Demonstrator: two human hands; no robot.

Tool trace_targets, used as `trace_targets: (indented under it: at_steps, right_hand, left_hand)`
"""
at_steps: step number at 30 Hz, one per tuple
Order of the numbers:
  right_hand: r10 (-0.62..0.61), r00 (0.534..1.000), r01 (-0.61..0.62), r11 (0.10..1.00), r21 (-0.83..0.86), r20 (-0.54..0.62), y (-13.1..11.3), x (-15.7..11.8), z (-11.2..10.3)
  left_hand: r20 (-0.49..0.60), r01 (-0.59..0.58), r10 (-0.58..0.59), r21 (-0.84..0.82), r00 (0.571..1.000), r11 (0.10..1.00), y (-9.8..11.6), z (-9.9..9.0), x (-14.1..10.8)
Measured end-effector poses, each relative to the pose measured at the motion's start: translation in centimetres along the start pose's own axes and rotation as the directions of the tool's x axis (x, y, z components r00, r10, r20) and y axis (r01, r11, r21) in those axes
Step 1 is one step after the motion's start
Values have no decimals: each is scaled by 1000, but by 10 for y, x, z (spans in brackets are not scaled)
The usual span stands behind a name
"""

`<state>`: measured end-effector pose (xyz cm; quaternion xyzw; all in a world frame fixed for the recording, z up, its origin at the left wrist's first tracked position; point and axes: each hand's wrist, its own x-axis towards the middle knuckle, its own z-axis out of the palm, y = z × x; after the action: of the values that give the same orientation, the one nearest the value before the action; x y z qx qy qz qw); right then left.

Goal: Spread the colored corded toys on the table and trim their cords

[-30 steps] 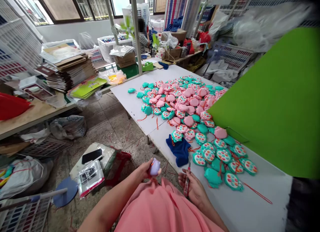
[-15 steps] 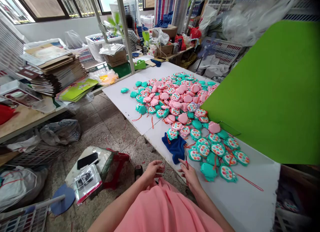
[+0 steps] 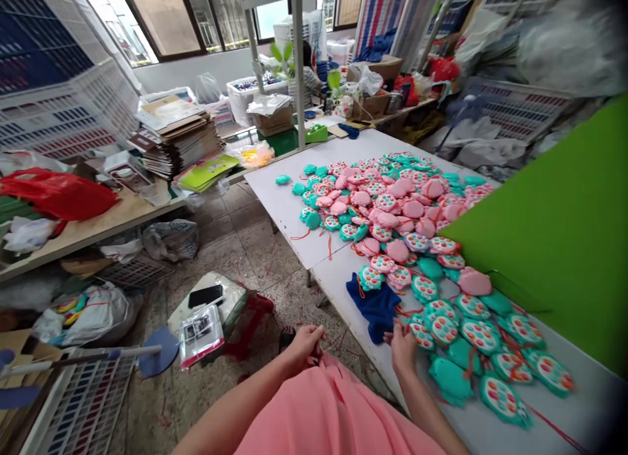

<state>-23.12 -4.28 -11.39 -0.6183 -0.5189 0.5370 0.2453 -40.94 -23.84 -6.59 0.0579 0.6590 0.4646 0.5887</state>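
My left hand (image 3: 306, 344) is over my lap in front of the pink clothing (image 3: 314, 409), its fingers curled together; whatever they may hold is too small to make out. At the lower edge of the blue cloth (image 3: 375, 306), my right hand (image 3: 403, 348) has its fingers drawn together, and their contents are hidden. Beside it lie green turtle-shaped pieces with coloured dots, the nearest a dotted one (image 3: 420, 333) and a plain green one (image 3: 451, 378). A large heap of pink pieces (image 3: 397, 250) and green ones, some with red cords, covers the middle of the white table (image 3: 275, 180).
A big green board (image 3: 554, 213) stands at the right. On the left, a stool (image 3: 233, 304) carries a phone (image 3: 205, 296) and a plastic packet (image 3: 201, 334). Behind are stacked cardboard (image 3: 181, 131), a red bag (image 3: 59, 193) and a seated person (image 3: 307, 82).
The view has swung left, so the table and heap appear further right. Fingers of both hands, spread before, are now drawn together. My right hand is now closer to the dotted pieces.
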Motion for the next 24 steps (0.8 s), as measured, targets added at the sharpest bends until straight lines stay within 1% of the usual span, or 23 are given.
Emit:
trace_targets:
  at_steps: [2, 4, 6, 8, 10, 12, 15, 18, 19, 20, 21, 23, 24]
  right_hand:
    - [40, 997, -42, 999, 32, 64, 0, -11, 3]
    - [77, 983, -86, 995, 47, 167, 0, -23, 14]
    - [111, 956, -128, 991, 46, 273, 0, -35, 29]
    - [141, 924, -168, 985, 46, 355, -2, -43, 43]
    - [164, 899, -203, 978, 56, 407, -6, -49, 54]
    - [168, 879, -215, 975, 57, 446, -12, -53, 59]
    - [149, 859, -179, 984, 15, 490, -22, -53, 62]
    - [155, 840, -153, 987, -47, 520, -27, -47, 65]
    - [149, 832, -123, 989, -83, 534, -27, -43, 68]
    - [122, 827, -53, 989, -140, 549, -27, -39, 71]
    - [80, 822, 48, 977, -207, 564, -26, -33, 74]
    - [-23, 808, 264, 907, -328, 588, -26, -20, 83]
    - [-70, 806, 344, 864, -368, 588, -27, -13, 88]
  left_hand:
    - [8, -31, 31, 33, 999, 999, 0, 1, 2]
    - [27, -53, 51, 73, 998, 996, 1, 2, 4]
    - [48, -66, 61, 109, 997, 992, 2, 3, 5]
    - [57, -74, 67, 133, 996, 988, 2, 3, 6]
    - [52, -76, 69, 142, 996, 987, 1, 3, 6]
    - [37, -70, 65, 141, 997, 987, -1, 0, 5]
    - [19, -67, 65, 152, 998, 986, -4, -10, 3]
    - [23, -57, 53, 202, 998, 978, -7, -31, -3]
    - [20, -49, 46, 222, 999, 974, -8, -40, -6]
    - [6, -45, 45, 243, 999, 969, -11, -50, -10]
    - [-22, -42, 49, 264, 999, 964, -14, -60, -16]
    - [-112, -34, 70, 301, 991, 953, -23, -80, -28]
    - [-163, -25, 81, 316, 983, 948, -30, -90, -36]
